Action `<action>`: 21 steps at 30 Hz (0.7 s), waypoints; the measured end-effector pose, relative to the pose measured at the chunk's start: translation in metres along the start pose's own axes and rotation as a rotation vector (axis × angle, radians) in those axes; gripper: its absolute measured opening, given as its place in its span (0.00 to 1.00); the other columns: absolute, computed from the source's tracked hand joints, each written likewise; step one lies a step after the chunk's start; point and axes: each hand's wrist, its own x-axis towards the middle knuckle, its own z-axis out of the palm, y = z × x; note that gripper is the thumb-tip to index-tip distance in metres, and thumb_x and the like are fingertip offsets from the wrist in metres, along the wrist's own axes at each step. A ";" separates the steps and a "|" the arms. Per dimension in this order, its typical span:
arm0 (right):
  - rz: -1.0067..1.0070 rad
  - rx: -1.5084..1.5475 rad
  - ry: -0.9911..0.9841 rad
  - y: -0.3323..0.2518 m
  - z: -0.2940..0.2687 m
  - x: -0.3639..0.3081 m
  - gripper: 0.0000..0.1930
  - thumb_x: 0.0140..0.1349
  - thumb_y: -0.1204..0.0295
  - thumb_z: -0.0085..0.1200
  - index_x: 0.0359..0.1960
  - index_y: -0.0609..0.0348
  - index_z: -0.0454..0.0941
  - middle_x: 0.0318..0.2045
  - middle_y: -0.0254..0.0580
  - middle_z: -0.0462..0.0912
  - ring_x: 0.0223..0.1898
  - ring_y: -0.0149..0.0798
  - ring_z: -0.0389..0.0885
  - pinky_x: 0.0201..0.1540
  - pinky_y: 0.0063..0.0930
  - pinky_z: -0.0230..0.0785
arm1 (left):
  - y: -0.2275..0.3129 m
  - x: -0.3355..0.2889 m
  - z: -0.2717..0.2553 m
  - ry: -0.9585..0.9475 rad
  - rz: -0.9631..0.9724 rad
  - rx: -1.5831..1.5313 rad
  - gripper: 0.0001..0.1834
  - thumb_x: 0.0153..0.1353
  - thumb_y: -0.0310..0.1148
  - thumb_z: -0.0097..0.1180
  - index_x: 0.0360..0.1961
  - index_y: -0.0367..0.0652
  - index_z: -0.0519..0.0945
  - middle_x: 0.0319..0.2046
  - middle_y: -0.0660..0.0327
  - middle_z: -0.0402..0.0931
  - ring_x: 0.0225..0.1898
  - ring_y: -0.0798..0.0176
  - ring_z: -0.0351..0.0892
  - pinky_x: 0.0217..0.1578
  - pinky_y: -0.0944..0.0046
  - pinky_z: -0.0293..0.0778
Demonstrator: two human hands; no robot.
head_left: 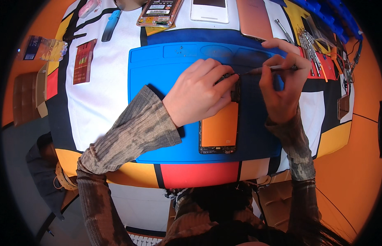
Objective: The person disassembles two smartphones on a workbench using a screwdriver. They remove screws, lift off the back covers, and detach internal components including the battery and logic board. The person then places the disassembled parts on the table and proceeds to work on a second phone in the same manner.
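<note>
An opened phone (219, 130) with an orange battery lies on a blue repair mat (170, 139), its upper end partly covered by my left hand (204, 92). The fingers of that hand are closed at the phone's top edge, near a small dark part I cannot make out clearly. To the right, my right hand (283, 78) pinches slim, pointed metal tweezers (256, 71). Their tip points left, close to my left fingertips and the phone's top. Whether the tip touches anything is too small to tell.
Along the back lie a phone with exposed innards (160, 12), a white phone (209, 10) and a rose-coloured phone back (256, 18). Several screwdrivers (310, 47) sit at the right. A red packet (84, 61), a blue lighter-like item (111, 25) and a plastic bottle (45, 49) are left.
</note>
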 end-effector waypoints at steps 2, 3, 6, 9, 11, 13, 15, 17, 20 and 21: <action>0.010 -0.002 0.024 0.000 -0.002 0.000 0.17 0.56 0.88 0.48 0.42 0.61 0.56 0.49 0.50 0.68 0.29 0.24 0.70 0.29 0.14 0.66 | 0.000 0.000 0.000 -0.001 -0.002 0.000 0.16 0.48 0.25 0.58 0.41 0.38 0.81 0.40 0.57 0.76 0.42 0.56 0.75 0.41 0.60 0.72; 0.015 0.006 0.020 0.001 -0.003 0.000 0.17 0.56 0.88 0.48 0.42 0.61 0.56 0.49 0.50 0.68 0.29 0.24 0.71 0.29 0.13 0.66 | 0.000 0.000 0.000 -0.001 -0.002 0.000 0.16 0.48 0.25 0.58 0.41 0.38 0.81 0.40 0.57 0.76 0.42 0.56 0.75 0.41 0.60 0.72; 0.021 0.018 0.022 0.003 -0.005 0.000 0.18 0.56 0.89 0.48 0.42 0.61 0.56 0.50 0.50 0.68 0.30 0.23 0.72 0.28 0.12 0.64 | 0.000 0.000 0.001 0.011 -0.001 -0.006 0.15 0.48 0.25 0.58 0.41 0.39 0.80 0.39 0.57 0.77 0.40 0.56 0.75 0.40 0.60 0.73; 0.008 0.049 0.079 0.008 -0.005 -0.004 0.18 0.56 0.89 0.48 0.42 0.61 0.56 0.49 0.50 0.69 0.28 0.22 0.72 0.27 0.11 0.63 | -0.001 0.004 -0.001 0.042 -0.002 -0.047 0.14 0.49 0.24 0.59 0.41 0.39 0.80 0.38 0.57 0.77 0.39 0.56 0.76 0.39 0.60 0.74; -0.006 0.117 0.150 0.012 -0.003 -0.008 0.17 0.56 0.89 0.48 0.43 0.61 0.56 0.49 0.50 0.69 0.27 0.22 0.72 0.26 0.11 0.63 | 0.002 0.005 -0.006 0.033 -0.108 -0.135 0.14 0.50 0.25 0.60 0.40 0.39 0.80 0.37 0.57 0.78 0.38 0.56 0.76 0.38 0.61 0.74; -0.001 0.148 0.200 0.018 -0.001 -0.011 0.17 0.56 0.89 0.48 0.42 0.62 0.56 0.48 0.50 0.70 0.26 0.22 0.73 0.27 0.11 0.64 | 0.006 0.009 -0.012 0.082 -0.099 -0.079 0.13 0.51 0.27 0.61 0.39 0.38 0.81 0.35 0.58 0.78 0.36 0.56 0.75 0.37 0.62 0.73; 0.019 0.208 0.254 0.023 0.001 -0.012 0.17 0.57 0.89 0.49 0.41 0.62 0.56 0.47 0.48 0.71 0.25 0.21 0.73 0.27 0.11 0.64 | 0.017 0.007 -0.024 0.015 -0.129 0.067 0.12 0.51 0.27 0.61 0.38 0.38 0.80 0.35 0.59 0.77 0.36 0.56 0.75 0.37 0.62 0.73; 0.067 0.236 0.282 0.026 0.002 -0.013 0.16 0.58 0.88 0.48 0.42 0.62 0.56 0.47 0.46 0.72 0.24 0.21 0.72 0.26 0.11 0.65 | 0.028 0.005 -0.031 -0.034 -0.167 0.146 0.09 0.52 0.27 0.61 0.36 0.38 0.80 0.34 0.60 0.77 0.34 0.56 0.74 0.36 0.62 0.72; 0.080 0.221 0.314 0.027 0.003 -0.012 0.15 0.58 0.86 0.49 0.42 0.61 0.57 0.44 0.41 0.74 0.22 0.18 0.68 0.24 0.11 0.61 | 0.027 0.014 -0.032 -0.129 -0.101 0.046 0.08 0.54 0.27 0.59 0.36 0.38 0.80 0.34 0.59 0.77 0.34 0.56 0.73 0.35 0.61 0.72; 0.080 0.208 0.322 0.027 0.003 -0.011 0.15 0.58 0.86 0.49 0.42 0.60 0.57 0.44 0.40 0.74 0.22 0.18 0.67 0.23 0.11 0.60 | 0.024 0.019 -0.030 -0.151 -0.058 0.064 0.05 0.56 0.29 0.56 0.31 0.38 0.77 0.30 0.59 0.73 0.33 0.55 0.72 0.35 0.59 0.71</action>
